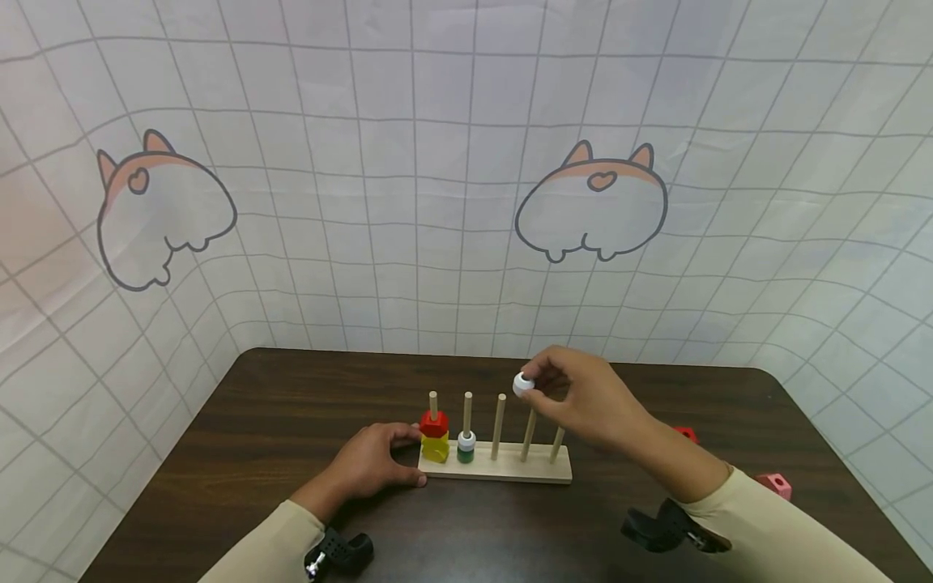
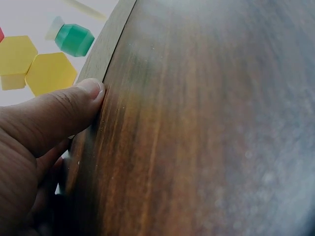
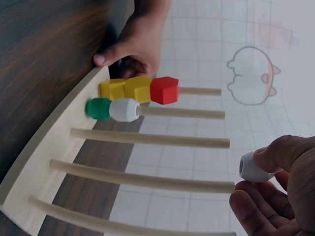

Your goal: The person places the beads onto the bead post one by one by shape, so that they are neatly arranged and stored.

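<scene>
A wooden peg board (image 1: 503,476) with a row of upright pegs stands on the table. My left hand (image 1: 370,458) grips its left end, thumb on the front edge. Between thumb and fingers, my right hand (image 1: 583,394) pinches a white bead (image 1: 522,385), held by the top of the fourth peg (image 3: 142,176) from the left. Two yellow beads (image 3: 138,89) with a red hexagonal bead (image 3: 164,90) on top fill the leftmost peg's lower part. On the second peg, another white bead (image 3: 124,109) sits over a green bead (image 3: 98,108). The other pegs are bare.
Red pieces lie on the dark wooden table (image 1: 291,389) at the right: one red block (image 1: 686,435) behind my right forearm, another block with a hole (image 1: 776,486) nearer the right edge. A white grid-patterned curtain (image 1: 364,202) hangs behind the table.
</scene>
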Motion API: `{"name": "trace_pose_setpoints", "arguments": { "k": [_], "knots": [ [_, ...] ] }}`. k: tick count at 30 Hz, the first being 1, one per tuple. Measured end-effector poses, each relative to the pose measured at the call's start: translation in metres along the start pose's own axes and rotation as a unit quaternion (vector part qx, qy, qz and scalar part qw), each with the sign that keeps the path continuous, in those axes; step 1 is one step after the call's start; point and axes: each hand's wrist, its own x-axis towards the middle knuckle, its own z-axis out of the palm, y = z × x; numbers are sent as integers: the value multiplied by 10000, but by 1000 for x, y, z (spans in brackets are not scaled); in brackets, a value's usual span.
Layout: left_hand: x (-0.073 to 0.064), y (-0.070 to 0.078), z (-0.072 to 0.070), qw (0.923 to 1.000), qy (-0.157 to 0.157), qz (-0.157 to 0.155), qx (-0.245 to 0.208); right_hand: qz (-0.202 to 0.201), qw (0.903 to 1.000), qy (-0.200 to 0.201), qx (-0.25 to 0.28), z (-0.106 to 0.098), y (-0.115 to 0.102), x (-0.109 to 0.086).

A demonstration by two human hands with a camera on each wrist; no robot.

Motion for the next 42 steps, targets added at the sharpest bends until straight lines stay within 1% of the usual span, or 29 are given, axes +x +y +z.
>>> {"name": "trace_pose_setpoints", "arguments": {
  "k": [4, 10, 18, 23, 29, 34, 42],
  "knots": [
    [1, -1, 0, 10000, -9, -2, -17, 64, 10000, -45, -9, 3, -2, 4],
    [3, -1, -1, 10000, -12, 47, 21, -27, 9999, -82, -82, 8, -6, 10],
    [4, -1, -1, 9999, 1, 150, 69, -9, 9999, -161, -37, 17, -12, 18],
    [5, -1, -2, 9998, 1, 158, 73, -3, 9999, -146, 49, 21, -16, 21],
    [6, -2, -2, 9999, 1, 138, 98, 92, 9997, -168, 133, 28, -19, 24],
    [7, -2, -3, 9999, -26, 109, 82, 128, 9997, -59, 187, 33, -21, 27],
    [9, -4, -5, 9999, -55, 148, 20, 261, 9985, 16, 480, 46, -23, 30]
  ]
}}
